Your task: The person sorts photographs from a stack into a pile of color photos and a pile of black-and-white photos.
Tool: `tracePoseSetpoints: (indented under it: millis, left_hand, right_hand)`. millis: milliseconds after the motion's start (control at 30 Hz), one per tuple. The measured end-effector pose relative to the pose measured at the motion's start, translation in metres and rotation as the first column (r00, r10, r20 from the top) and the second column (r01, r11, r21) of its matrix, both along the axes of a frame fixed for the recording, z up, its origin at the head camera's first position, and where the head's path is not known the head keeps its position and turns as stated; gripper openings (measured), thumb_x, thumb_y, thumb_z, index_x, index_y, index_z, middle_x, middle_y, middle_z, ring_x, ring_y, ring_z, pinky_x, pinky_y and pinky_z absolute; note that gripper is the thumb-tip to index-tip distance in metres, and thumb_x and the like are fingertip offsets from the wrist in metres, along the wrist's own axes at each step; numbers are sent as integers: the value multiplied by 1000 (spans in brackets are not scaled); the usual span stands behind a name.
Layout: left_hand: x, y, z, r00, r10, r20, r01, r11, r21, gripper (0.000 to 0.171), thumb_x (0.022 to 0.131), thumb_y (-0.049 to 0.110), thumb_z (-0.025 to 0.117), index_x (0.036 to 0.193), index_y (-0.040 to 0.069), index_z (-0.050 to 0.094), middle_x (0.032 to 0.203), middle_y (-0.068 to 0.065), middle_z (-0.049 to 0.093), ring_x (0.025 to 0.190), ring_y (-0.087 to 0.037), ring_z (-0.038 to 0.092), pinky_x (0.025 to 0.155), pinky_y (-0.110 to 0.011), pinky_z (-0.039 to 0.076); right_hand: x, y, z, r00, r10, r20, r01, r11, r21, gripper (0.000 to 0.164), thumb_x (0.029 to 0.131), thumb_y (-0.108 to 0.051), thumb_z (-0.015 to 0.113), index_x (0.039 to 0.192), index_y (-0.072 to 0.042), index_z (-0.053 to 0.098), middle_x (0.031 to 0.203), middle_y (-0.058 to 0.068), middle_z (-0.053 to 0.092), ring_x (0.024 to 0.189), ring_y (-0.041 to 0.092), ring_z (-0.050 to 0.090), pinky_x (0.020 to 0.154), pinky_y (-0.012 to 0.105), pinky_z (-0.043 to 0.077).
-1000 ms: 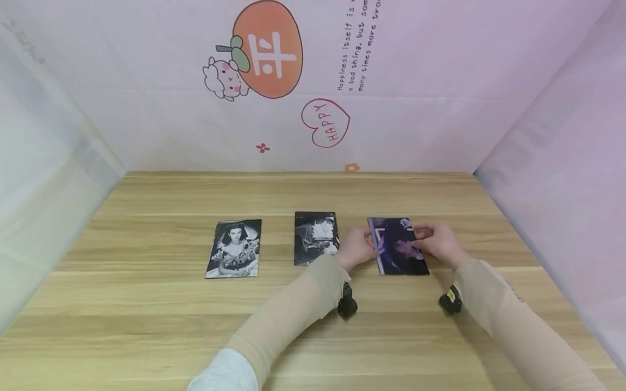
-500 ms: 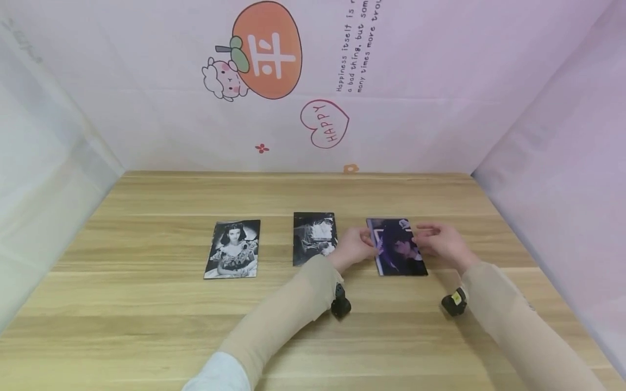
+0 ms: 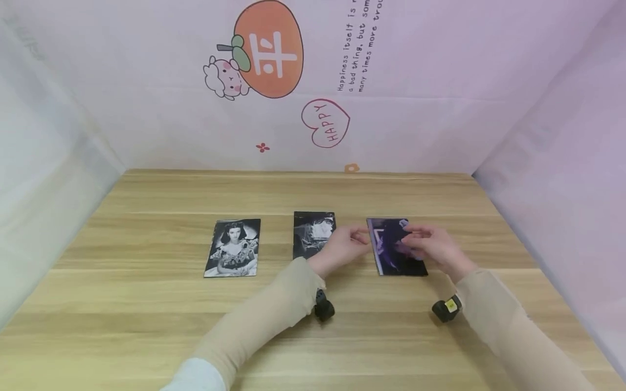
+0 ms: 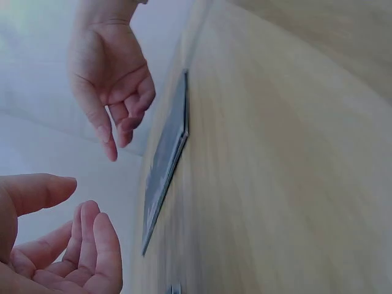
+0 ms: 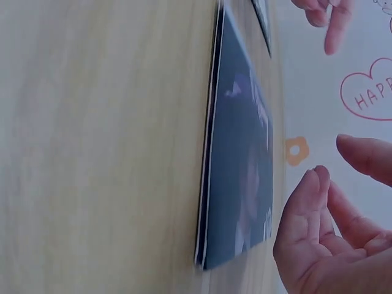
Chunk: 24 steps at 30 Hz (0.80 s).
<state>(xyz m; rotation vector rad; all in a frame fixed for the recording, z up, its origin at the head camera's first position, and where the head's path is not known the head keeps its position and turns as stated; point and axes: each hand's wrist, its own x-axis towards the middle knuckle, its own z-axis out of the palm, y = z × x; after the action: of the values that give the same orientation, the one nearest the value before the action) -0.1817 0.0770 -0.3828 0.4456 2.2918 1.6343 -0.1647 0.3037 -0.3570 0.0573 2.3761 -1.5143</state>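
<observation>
A dark purple photo card [image 3: 389,259] lies on the table to the right; in the right wrist view the edge of this card [image 5: 236,141] shows more than one layer. My right hand [image 3: 436,247] hovers over its right part, fingers loosely bent, with a gap between thumb and fingers [image 5: 306,208]. Just off the card's left edge is my left hand [image 3: 340,247], also holding nothing, its thumb and fingers apart in the left wrist view. A black-and-white photo card [image 3: 307,239] in the middle is partly covered by the left hand. Farther left lies a black-and-white portrait card [image 3: 233,252].
The cards lie in a row on a wood-grain table [image 3: 274,336]. White printed cloth [image 3: 415,125] stands behind the table and along both sides. A small black camera [image 3: 324,307] sits on the left wrist, another camera [image 3: 446,309] on the right.
My left hand has let go of the purple card's left edge and drawn back leftward. The right hand has come off its right edge and shifted left over it. The cards have stayed put.
</observation>
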Motion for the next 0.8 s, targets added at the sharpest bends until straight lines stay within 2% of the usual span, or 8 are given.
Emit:
tracePoseSetpoints:
  millis: [100, 233, 367, 567, 800]
  left_hand:
    - [3, -14, 1, 999, -21, -32, 20, 1000, -17, 44, 84, 6, 67, 126, 1, 58, 100, -11, 68, 87, -18, 65, 71, -21, 53]
    - [5, -32, 7, 999, -32, -43, 31, 999, -38, 43, 87, 7, 63, 130, 2, 55, 105, -12, 67, 96, -23, 64, 77, -26, 54]
    - [5, -48, 14, 998, -1, -59, -3, 998, -69, 40, 89, 9, 62, 129, 4, 56, 106, -10, 67, 99, -23, 63, 81, -29, 53]
    - [1, -73, 19, 991, 70, -113, -79, 994, -77, 38, 89, 7, 62, 126, -1, 57, 102, -13, 67, 94, -25, 65, 79, -29, 54]
    - [1, -102, 24, 990, 116, -81, -119, 992, -35, 40, 88, 7, 61, 126, -2, 55, 104, -12, 64, 98, -23, 62, 86, -30, 52]
  right_hand:
    - [0, -6, 1, 1000, 4, 7, -4, 999, -49, 56, 95, -10, 54, 139, 14, 29, 123, 24, 55, 90, 2, 63, 90, 28, 52]
    - [-1, -14, 3, 1000, 2, -2, -2, 999, -45, 54, 95, -10, 53, 139, 14, 31, 123, 22, 56, 91, 3, 62, 90, 28, 52]
    - [-3, -23, 1, 1000, 10, -5, -10, 997, -81, 52, 96, -9, 52, 138, 14, 32, 128, 26, 49, 97, 5, 59, 93, 29, 51]
    - [-7, -42, -1, 1000, 20, 5, -19, 988, -154, 51, 95, -8, 52, 137, 14, 33, 119, 16, 54, 97, 9, 59, 95, 33, 50]
    - [-11, -69, 0, 1000, 26, 5, -25, 991, -132, 48, 96, -6, 49, 138, 11, 34, 133, 29, 42, 112, 29, 55, 100, 44, 46]
